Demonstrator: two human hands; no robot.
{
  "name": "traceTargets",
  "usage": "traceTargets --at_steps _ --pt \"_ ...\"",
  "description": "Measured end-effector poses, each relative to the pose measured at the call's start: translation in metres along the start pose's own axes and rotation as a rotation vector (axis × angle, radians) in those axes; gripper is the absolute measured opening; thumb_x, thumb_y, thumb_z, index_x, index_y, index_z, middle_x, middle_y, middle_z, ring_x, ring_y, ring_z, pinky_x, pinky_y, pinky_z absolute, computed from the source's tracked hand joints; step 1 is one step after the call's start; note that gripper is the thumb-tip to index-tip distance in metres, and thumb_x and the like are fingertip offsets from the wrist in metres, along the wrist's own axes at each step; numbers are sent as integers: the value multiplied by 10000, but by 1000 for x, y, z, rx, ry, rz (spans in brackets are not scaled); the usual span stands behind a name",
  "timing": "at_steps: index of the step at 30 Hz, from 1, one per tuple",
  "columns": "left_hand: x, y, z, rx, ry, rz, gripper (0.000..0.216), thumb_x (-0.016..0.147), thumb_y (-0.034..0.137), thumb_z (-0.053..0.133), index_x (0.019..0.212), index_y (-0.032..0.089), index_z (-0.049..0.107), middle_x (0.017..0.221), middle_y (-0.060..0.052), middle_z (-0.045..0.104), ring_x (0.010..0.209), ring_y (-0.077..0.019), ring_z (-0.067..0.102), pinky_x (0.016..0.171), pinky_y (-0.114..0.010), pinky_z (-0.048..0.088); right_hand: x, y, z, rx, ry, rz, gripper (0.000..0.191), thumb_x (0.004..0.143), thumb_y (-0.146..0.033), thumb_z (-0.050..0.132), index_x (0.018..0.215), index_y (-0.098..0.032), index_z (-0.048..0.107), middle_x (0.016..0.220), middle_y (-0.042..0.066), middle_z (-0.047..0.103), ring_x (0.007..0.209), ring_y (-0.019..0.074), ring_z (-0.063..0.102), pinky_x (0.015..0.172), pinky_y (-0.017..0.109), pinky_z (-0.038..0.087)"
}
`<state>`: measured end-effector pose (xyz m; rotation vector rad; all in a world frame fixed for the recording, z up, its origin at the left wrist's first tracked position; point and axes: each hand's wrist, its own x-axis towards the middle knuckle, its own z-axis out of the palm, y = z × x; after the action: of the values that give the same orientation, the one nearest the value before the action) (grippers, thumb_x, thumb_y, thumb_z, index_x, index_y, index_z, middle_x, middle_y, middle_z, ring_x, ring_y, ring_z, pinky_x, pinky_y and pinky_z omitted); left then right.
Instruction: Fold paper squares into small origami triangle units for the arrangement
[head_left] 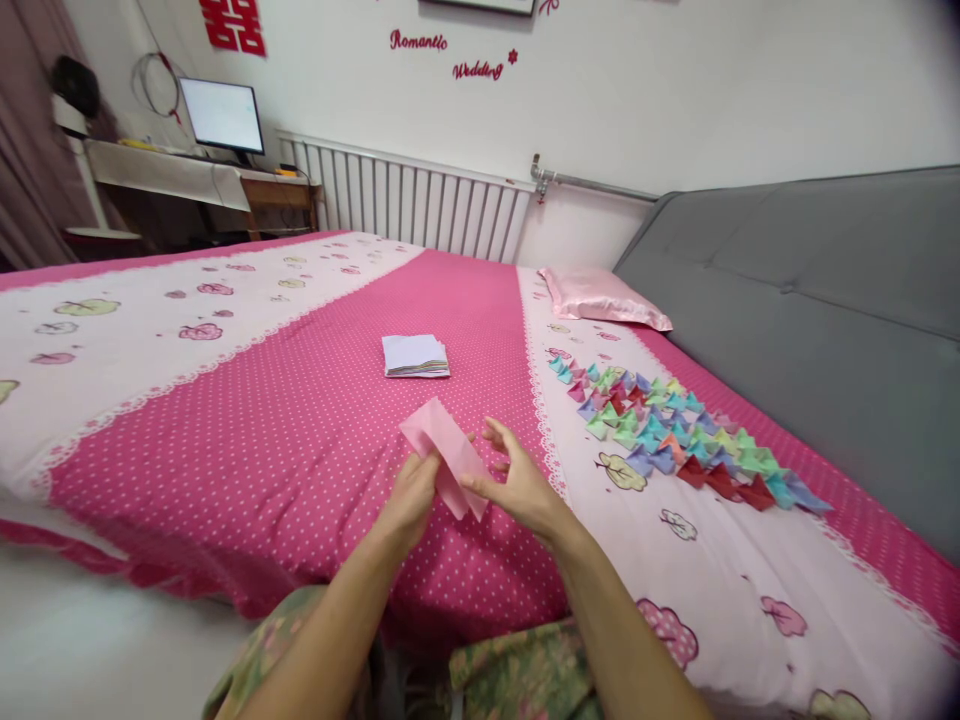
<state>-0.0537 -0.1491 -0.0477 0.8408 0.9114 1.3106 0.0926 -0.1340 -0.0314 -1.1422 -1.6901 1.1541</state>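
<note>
Held by the left hand (415, 490) while the right hand (526, 492) has its fingers wide, the sheet (448, 447) could crease askew if that 1 grip slips.

From our head we look forward and down, forearms (341, 607) close at six o'clock, "Wedding" lettering (478, 71) farther at twelve.
</note>
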Motion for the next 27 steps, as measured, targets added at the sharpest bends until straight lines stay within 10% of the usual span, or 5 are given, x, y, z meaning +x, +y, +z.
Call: traceTargets --at_steps 5,13,27 --pt "-1 1 3 152 53 54 379 713 410 548 1020 196 610 959 -64 650 896 -224 584 717 -290 462 -3 -4 10 -120 -36 -67 888 528 -279 731 1300 -239 294 1267 108 414 1097 260 441 883 408 386" --pt "-1 5 -3 102 16 -30 378 716 375 564 982 109 600 788 -89 668 714 -189 619 600 -260 474 6 7 -5 152 115 36 303 688 -265 574 970 -154 588 934 71 651 851 223 603 721 330 478" --pt "-8 21 -6 66 -1 -130 252 622 186 646 860 106 632 709 -65 673 568 -146 605 561 -240 479 3 -5 -15 672 8 284 282 588 -188 667 861 -150 609 726 37 675 598 161 614 592 274 477"
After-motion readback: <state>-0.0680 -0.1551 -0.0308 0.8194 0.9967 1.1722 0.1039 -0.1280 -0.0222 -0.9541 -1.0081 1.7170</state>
